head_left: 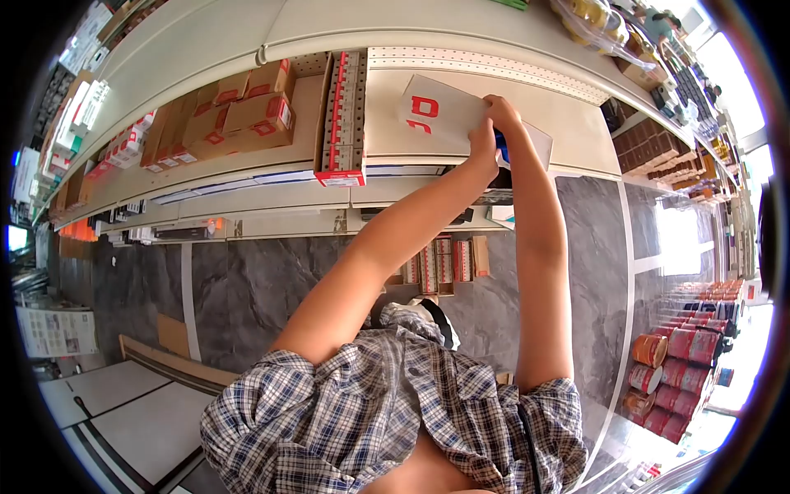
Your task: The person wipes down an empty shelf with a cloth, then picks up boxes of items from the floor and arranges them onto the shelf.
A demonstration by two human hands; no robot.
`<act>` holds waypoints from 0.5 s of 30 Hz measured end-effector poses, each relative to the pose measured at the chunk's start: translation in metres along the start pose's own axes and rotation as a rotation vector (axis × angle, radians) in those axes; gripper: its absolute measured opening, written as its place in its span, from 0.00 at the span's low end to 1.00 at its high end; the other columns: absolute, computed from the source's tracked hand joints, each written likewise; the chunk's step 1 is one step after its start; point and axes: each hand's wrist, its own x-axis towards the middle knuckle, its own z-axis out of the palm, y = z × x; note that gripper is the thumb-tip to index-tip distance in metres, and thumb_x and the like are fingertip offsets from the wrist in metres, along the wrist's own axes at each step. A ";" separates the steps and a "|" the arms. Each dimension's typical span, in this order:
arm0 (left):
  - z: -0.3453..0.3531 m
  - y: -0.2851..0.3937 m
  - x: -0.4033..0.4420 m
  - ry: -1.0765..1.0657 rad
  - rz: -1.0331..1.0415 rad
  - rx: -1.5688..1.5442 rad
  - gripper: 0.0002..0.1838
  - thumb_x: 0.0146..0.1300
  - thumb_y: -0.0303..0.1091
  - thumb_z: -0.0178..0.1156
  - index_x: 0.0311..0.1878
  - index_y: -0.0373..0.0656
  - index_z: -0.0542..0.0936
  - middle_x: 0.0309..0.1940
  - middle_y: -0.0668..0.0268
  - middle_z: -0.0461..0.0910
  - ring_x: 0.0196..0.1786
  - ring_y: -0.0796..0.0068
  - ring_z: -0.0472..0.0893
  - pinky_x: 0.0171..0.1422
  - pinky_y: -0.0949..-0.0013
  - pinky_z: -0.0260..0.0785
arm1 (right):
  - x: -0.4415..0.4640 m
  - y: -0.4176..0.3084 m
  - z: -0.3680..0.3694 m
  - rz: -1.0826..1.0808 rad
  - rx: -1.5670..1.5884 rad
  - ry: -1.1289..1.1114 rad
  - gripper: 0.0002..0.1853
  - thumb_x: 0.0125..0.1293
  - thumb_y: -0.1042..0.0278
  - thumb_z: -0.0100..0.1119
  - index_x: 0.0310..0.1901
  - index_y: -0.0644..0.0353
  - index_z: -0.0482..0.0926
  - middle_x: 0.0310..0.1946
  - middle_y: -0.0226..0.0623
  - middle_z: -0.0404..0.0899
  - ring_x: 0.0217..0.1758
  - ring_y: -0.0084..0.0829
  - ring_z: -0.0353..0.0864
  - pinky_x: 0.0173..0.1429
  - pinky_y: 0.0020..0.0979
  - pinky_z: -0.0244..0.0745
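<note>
A white cardboard box (pixel 451 114) with red lettering lies at a slant on the shelf in front of me. My left hand (pixel 483 142) is at its right half, fingers closed and partly hidden. Just beyond it my right hand (pixel 502 114) bends over the box, its fingers curled and close to the left hand. Between my wrists shows a small blue thing (pixel 502 148), mostly covered, and its kind does not show. The right end of the box sticks out past my right forearm.
Left of the box stands a long open carton (pixel 341 123) of circuit breakers. Brown cartons (pixel 234 123) are stacked farther left. More open cartons (pixel 436 263) sit on the floor below the shelf. Red wire spools (pixel 687 358) stand at the right.
</note>
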 end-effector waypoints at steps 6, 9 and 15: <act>-0.057 0.093 -0.011 -0.245 0.199 1.238 0.26 0.52 0.44 0.60 0.52 0.38 0.75 0.44 0.54 0.79 0.46 0.62 0.79 0.50 0.61 0.71 | -0.001 -0.006 0.011 -0.252 -0.064 0.260 0.23 0.53 0.76 0.49 0.53 0.48 0.76 0.52 0.37 0.76 0.53 0.43 0.75 0.57 0.39 0.70; -0.105 0.171 -0.007 -0.019 1.028 1.379 0.18 0.53 0.35 0.59 0.43 0.32 0.74 0.42 0.50 0.77 0.49 0.59 0.76 0.54 0.57 0.69 | -0.028 -0.059 -0.012 -0.178 -0.083 0.313 0.20 0.57 0.77 0.47 0.51 0.50 0.76 0.51 0.35 0.76 0.50 0.43 0.77 0.55 0.39 0.72; -0.150 0.250 0.022 0.574 0.909 1.861 0.30 0.53 0.39 0.59 0.56 0.34 0.63 0.46 0.41 0.72 0.56 0.50 0.72 0.55 0.55 0.69 | -0.060 -0.134 -0.012 -0.127 -0.029 0.121 0.13 0.63 0.61 0.44 0.41 0.57 0.76 0.41 0.48 0.79 0.43 0.47 0.80 0.45 0.44 0.77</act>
